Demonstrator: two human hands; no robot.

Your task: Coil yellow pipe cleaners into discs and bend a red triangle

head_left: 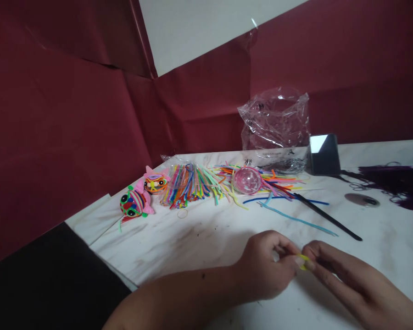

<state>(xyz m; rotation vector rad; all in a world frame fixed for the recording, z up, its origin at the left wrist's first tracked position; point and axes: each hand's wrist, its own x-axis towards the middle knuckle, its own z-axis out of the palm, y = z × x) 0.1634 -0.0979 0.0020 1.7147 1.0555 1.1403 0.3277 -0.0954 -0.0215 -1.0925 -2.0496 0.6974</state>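
Observation:
My left hand (266, 261) and my right hand (346, 275) meet low over the white marbled table (179, 243). Between their thumbs and fingertips they pinch a small yellow pipe cleaner (303, 262), bent or coiled. Fingers cover part of it, so its full shape is hidden. Beyond my hands lie a light blue pipe cleaner (296, 217), a dark blue one (282, 199) and a black strip (330, 217).
Two colourful fish-like figures (136, 204) sit at the left, beside bundled pipe cleaners (189, 185). A clear dome (247, 180) rests on more stems. Behind are a crinkled plastic bag (277, 121) and an upright phone-like dark panel (324, 156). Dark purple material (395, 178) lies right.

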